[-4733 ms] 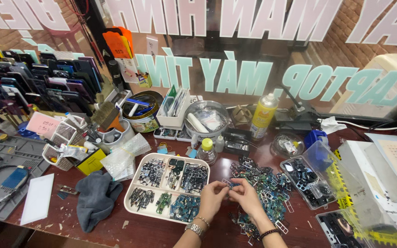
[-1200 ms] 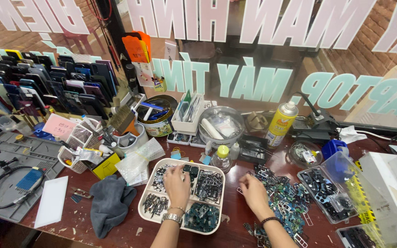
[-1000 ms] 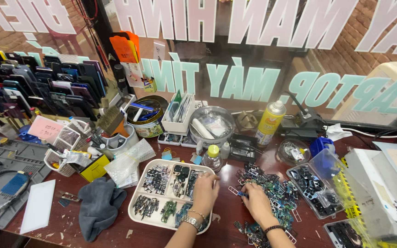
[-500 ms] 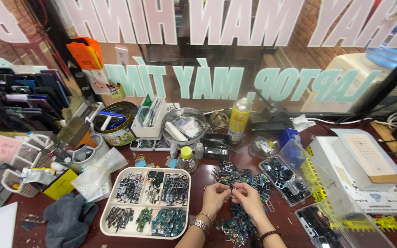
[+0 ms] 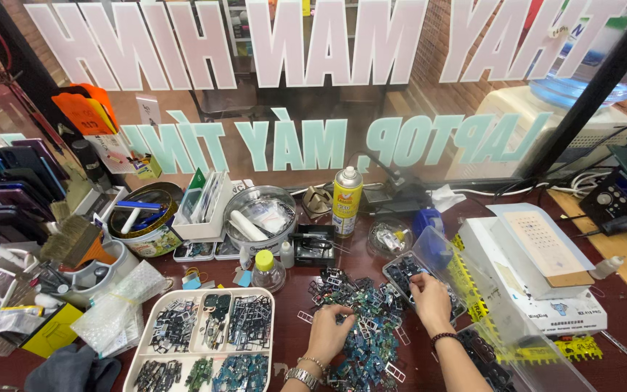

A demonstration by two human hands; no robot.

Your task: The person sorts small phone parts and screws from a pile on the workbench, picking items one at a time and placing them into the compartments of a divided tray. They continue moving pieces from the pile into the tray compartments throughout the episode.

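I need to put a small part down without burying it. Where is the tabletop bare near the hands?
Bare wood shows in a strip between the white sorting tray and the pile of small parts, by the left hand. Another patch lies behind the pile, before the spray can. Around the right hand it is crowded: parts, a clear box, yellow-edged bags.

Two hands [image 5: 332, 330], one spray can [image 5: 347, 201]
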